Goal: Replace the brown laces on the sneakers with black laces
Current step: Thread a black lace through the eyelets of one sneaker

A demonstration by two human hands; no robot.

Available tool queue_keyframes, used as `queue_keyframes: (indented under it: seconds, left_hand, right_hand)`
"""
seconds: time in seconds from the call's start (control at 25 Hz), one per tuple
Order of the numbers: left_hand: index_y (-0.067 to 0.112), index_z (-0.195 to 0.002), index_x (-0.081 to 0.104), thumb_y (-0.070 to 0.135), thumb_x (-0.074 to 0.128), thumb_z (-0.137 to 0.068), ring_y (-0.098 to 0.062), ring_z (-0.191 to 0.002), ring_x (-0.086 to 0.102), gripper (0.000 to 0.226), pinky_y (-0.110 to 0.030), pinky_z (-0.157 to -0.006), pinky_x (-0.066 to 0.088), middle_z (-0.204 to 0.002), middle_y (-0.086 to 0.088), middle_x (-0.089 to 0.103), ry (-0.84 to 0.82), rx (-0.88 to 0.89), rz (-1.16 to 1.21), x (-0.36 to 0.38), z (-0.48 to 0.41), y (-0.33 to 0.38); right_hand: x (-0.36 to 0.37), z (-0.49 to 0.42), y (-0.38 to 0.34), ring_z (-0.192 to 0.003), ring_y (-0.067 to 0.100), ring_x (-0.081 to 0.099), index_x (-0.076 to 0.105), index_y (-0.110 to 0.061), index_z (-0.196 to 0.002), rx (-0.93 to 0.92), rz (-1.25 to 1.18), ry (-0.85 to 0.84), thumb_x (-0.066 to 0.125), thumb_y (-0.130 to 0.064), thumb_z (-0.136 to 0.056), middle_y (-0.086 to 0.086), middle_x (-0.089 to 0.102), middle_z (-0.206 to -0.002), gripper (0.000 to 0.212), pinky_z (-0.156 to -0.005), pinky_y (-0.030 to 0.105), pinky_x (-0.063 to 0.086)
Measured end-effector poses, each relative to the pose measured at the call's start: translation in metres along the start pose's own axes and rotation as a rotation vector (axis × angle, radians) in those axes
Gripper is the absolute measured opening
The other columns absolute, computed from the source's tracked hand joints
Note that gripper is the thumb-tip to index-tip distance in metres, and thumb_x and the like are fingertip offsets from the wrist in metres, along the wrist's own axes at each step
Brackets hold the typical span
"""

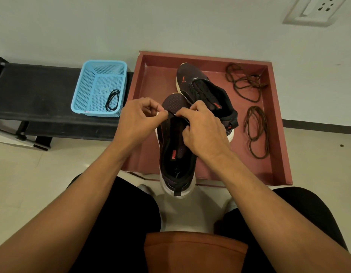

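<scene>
A shallow reddish-brown tray (151,81) lies under and beyond the fingers. It holds two dark mesh sneakers with white soles and two loose brown laces. The far sneaker (202,89) sits just beyond the fingertips, toe pointing away. The near sneaker (176,158) lies directly beneath the fingers, its heel hanging over the tray's front edge. The brown laces (256,133) lie tangled to the right of the fingers, one heap beyond the other, well apart from the shoes. To the left of the fingers a light-blue perforated plastic basket (86,85) holds one coiled black lace (112,100) in its near right corner.

The basket stands on a low black bench (32,91) against a white wall (170,22) with a white socket plate (316,8) up to the right. The floor (23,174) is pale tile with a dark skirting strip (318,125).

The left hand (139,121) has thumb and forefinger closed in a tight pinch on a thin black lace (171,114), the other fingers curled in. The lace runs taut across the shoe's throat to the right hand (202,131), just beside it. The right fingers (185,133) curl over the near sneaker's eyelet edge; its thumb and forefinger seem to nip the lace too, though they hide the contact.
</scene>
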State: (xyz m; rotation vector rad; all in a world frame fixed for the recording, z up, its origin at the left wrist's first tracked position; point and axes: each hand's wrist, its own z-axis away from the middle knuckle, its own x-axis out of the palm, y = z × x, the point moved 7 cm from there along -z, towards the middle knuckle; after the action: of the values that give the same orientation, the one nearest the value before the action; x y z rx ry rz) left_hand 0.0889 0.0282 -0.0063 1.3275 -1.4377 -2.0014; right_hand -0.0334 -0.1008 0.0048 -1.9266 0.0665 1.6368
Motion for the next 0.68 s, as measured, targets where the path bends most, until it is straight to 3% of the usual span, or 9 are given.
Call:
queue_keyframes:
  seconds: [0.16, 0.28, 0.48, 0.6, 0.68]
  left_hand:
    - [0.029, -0.077, 0.075, 0.040, 0.077, -0.078, -0.007, -0.061, 0.061, 0.011, -0.037, -0.062, 0.053, -0.071, 0.010, 0.069, -0.086, 0.069, -0.037, 0.014, 0.001, 0.005]
    - [0.028, -0.083, 0.074, 0.043, 0.081, -0.081, -0.006, -0.062, 0.061, 0.017, -0.034, -0.062, 0.052, -0.069, 0.009, 0.068, -0.072, 0.027, -0.004, 0.015, -0.002, 0.001]
    - [0.027, -0.093, 0.068, 0.062, 0.084, -0.075, 0.001, -0.071, 0.062, 0.042, -0.015, -0.058, 0.037, -0.079, 0.011, 0.069, -0.038, -0.099, -0.377, 0.018, 0.002, -0.009]
    - [0.026, -0.095, 0.078, 0.052, 0.085, -0.078, 0.001, -0.073, 0.066, 0.032, -0.016, -0.063, 0.049, -0.079, 0.012, 0.072, 0.007, -0.084, -0.384, 0.017, 0.003, -0.003]
    - [0.023, -0.097, 0.083, 0.044, 0.085, -0.080, -0.003, -0.074, 0.071, 0.027, -0.028, -0.074, 0.062, -0.080, 0.010, 0.076, 0.023, -0.071, -0.340, 0.014, 0.004, -0.002]
  right_hand:
    - [-0.015, -0.003, -0.007, -0.095, 0.011, 0.068, 0.074, -0.039, -0.117, -0.060, -0.130, 0.119, 0.070, -0.036, -0.096, -0.016, 0.070, -0.114, 0.021, -0.074, 0.037, 0.058]
    - [-0.014, -0.009, 0.003, -0.092, 0.007, 0.072, 0.078, -0.036, -0.114, -0.021, -0.272, 0.154, 0.071, -0.034, -0.097, -0.015, 0.078, -0.104, 0.018, -0.082, 0.036, 0.061]
    - [-0.006, -0.018, 0.014, -0.087, 0.007, 0.074, 0.081, -0.024, -0.113, 0.031, -0.392, 0.143, 0.075, -0.027, -0.096, -0.011, 0.080, -0.091, 0.018, -0.088, 0.034, 0.061]
    - [0.006, -0.019, 0.010, -0.080, 0.010, 0.071, 0.077, -0.027, -0.102, 0.019, -0.329, 0.092, 0.078, -0.029, -0.092, -0.013, 0.074, -0.079, 0.011, -0.081, 0.039, 0.061]
    - [0.011, -0.019, 0.006, -0.079, 0.013, 0.071, 0.077, -0.027, -0.096, 0.000, -0.255, 0.061, 0.078, -0.029, -0.091, -0.010, 0.074, -0.080, 0.006, -0.078, 0.041, 0.061]
